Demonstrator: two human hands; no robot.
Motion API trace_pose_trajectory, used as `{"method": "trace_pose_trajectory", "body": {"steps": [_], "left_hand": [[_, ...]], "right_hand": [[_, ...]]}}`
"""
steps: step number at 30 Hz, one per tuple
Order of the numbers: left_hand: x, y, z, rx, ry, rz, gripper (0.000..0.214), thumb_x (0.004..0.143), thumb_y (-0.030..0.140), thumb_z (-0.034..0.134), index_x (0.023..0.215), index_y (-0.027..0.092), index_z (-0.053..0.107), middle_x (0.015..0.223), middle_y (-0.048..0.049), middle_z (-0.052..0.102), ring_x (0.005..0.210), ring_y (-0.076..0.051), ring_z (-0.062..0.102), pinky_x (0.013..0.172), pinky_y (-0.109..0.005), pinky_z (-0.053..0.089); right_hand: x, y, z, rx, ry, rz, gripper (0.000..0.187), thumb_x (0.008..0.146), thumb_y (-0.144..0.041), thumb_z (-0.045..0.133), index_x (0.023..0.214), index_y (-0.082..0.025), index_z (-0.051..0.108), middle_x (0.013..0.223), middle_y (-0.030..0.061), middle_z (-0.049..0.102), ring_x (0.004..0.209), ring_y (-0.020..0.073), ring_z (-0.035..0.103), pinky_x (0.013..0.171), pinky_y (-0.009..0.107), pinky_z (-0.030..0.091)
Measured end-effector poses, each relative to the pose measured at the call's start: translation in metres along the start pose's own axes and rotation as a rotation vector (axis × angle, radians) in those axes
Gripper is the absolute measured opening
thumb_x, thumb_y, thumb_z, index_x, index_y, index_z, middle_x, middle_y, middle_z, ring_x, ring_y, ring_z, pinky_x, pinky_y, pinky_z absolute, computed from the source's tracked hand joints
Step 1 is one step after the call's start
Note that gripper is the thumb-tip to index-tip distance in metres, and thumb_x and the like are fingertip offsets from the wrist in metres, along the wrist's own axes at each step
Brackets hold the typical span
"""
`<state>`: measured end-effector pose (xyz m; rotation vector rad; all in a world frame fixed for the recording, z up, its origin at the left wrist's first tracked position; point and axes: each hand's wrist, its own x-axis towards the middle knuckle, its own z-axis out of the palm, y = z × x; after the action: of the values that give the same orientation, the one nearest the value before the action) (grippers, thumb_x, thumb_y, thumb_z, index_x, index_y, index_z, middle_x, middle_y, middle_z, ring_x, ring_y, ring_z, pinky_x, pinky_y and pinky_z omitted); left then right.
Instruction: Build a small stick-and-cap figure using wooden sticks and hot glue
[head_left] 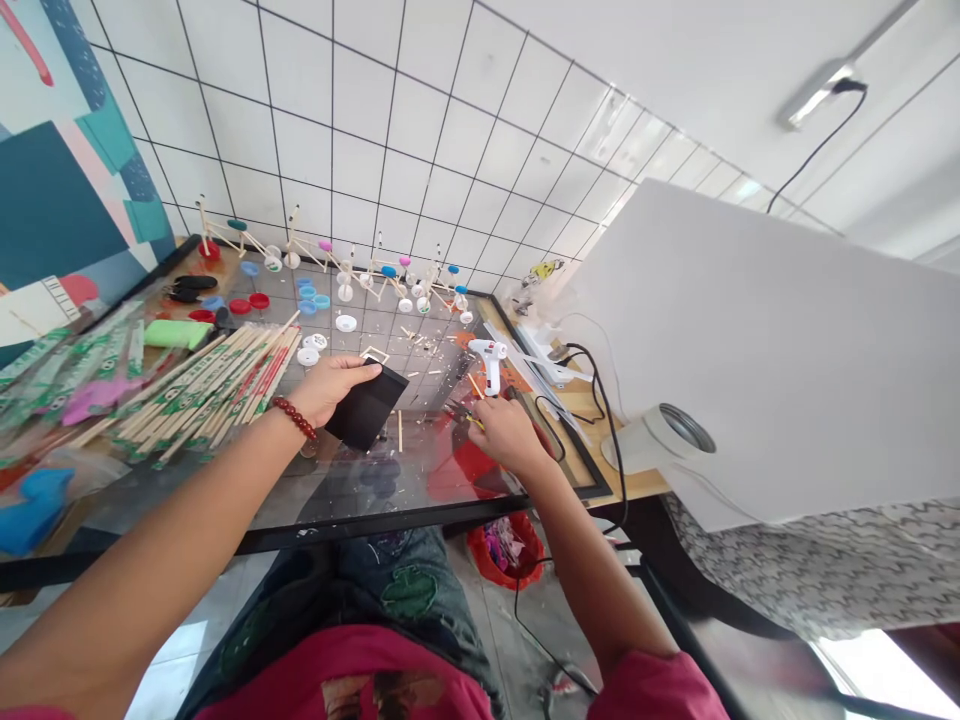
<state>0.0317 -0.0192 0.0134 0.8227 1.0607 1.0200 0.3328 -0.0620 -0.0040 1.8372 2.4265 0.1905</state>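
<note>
My left hand (330,388), with a red bead bracelet at the wrist, pinches a flat black sheet (367,405) over the glass tabletop (300,490). A small pale wooden frame (375,355) pokes out beyond its fingertips, against the sheet's far edge. My right hand (504,430) is closed around yellow-handled pliers (466,413), whose dark jaws point left. Just beyond that hand stands a white glue gun (489,362). A short wooden stick (400,432) lies between the two hands, close to the sheet.
Bundled chopsticks (217,390) cover the left side, with a green packet (176,334) behind. Small stick models with bottle-cap wheels (345,293) line the tiled wall. Loose blue caps (307,293) and wood scraps lie around. Right are cables and a white cylinder (652,440); below, a red bin (506,550).
</note>
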Motion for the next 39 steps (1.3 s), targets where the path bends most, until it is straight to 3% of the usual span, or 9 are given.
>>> {"method": "trace_pose_trajectory", "body": {"steps": [5,9,12,15,18,21,24,32,39], "left_hand": [[0.0,0.003,0.0,-0.057,0.023,-0.005,0.04,0.042,0.027,0.102,0.07,0.016,0.075,0.069,-0.0059,0.076,0.06,-0.02,0.07,0.056,-0.033,0.06],[-0.001,0.014,-0.004,-0.084,0.051,0.056,0.034,0.045,0.022,0.098,0.066,0.019,0.072,0.07,-0.0046,0.076,0.063,-0.02,0.07,0.058,-0.03,0.059],[-0.001,0.024,-0.009,-0.057,0.075,0.15,0.034,0.044,0.023,0.096,0.061,0.021,0.067,0.064,-0.0008,0.07,0.061,-0.016,0.065,0.055,-0.024,0.053],[-0.003,0.031,-0.014,-0.014,0.049,0.184,0.033,0.046,0.027,0.095,0.061,0.022,0.066,0.062,0.0015,0.066,0.06,-0.015,0.062,0.054,-0.023,0.049],[-0.007,0.033,-0.015,0.068,0.022,0.197,0.031,0.051,0.029,0.095,0.064,0.022,0.068,0.064,0.0016,0.066,0.061,-0.015,0.062,0.055,-0.024,0.047],[-0.011,0.03,-0.011,0.146,0.016,0.221,0.033,0.05,0.031,0.096,0.066,0.02,0.07,0.065,0.0003,0.068,0.06,-0.015,0.061,0.054,-0.024,0.044],[-0.014,0.027,-0.007,0.154,-0.016,0.189,0.04,0.046,0.034,0.099,0.069,0.018,0.07,0.066,0.0005,0.07,0.059,-0.013,0.061,0.054,-0.023,0.045],[-0.013,0.02,-0.002,0.12,-0.066,0.136,0.04,0.045,0.034,0.099,0.067,0.017,0.069,0.062,0.0021,0.067,0.055,-0.011,0.059,0.052,-0.021,0.044],[-0.009,0.01,0.0,0.066,-0.068,0.079,0.04,0.046,0.032,0.102,0.069,0.016,0.074,0.066,0.0004,0.071,0.059,-0.012,0.063,0.056,-0.022,0.047]], "right_hand": [[0.007,-0.007,0.002,-0.039,0.031,-0.012,0.021,0.095,-0.019,0.052,0.106,-0.012,0.069,0.11,0.0214,0.077,0.107,0.0311,0.07,0.089,0.037,0.043],[0.01,-0.006,0.001,0.137,0.038,0.089,0.019,0.096,-0.021,0.049,0.108,-0.015,0.062,0.102,0.0181,0.075,0.089,0.028,0.07,0.075,0.034,0.042],[0.016,-0.007,-0.003,0.475,0.188,0.167,0.016,0.096,-0.025,0.048,0.108,-0.019,0.056,0.084,0.0083,0.068,0.072,0.0241,0.063,0.067,0.032,0.038],[0.028,-0.017,-0.013,0.982,0.366,0.183,0.017,0.095,-0.037,0.054,0.106,-0.024,0.053,0.075,-0.0012,0.057,0.064,0.0182,0.053,0.063,0.03,0.037],[0.044,-0.036,-0.027,1.555,0.247,0.123,0.04,0.09,-0.058,0.064,0.112,-0.025,0.055,0.065,-0.0092,0.042,0.053,0.013,0.041,0.053,0.027,0.029],[0.059,-0.056,-0.039,1.823,0.12,0.043,0.061,0.069,-0.065,0.085,0.107,-0.023,0.062,0.057,-0.0139,0.035,0.047,0.0076,0.028,0.05,0.025,0.023],[0.067,-0.073,-0.045,1.882,0.062,0.067,0.065,0.056,-0.061,0.096,0.097,-0.021,0.065,0.052,-0.0158,0.034,0.045,0.0048,0.023,0.049,0.024,0.019],[0.068,-0.092,-0.03,1.833,-0.092,0.08,0.06,0.051,-0.06,0.1,0.072,-0.021,0.059,0.051,-0.013,0.04,0.042,0.0036,0.027,0.045,0.025,0.016],[0.065,-0.097,-0.012,1.919,0.044,0.138,0.051,0.057,-0.05,0.098,0.071,-0.023,0.058,0.05,-0.013,0.042,0.042,0.0042,0.026,0.044,0.024,0.018]]}}
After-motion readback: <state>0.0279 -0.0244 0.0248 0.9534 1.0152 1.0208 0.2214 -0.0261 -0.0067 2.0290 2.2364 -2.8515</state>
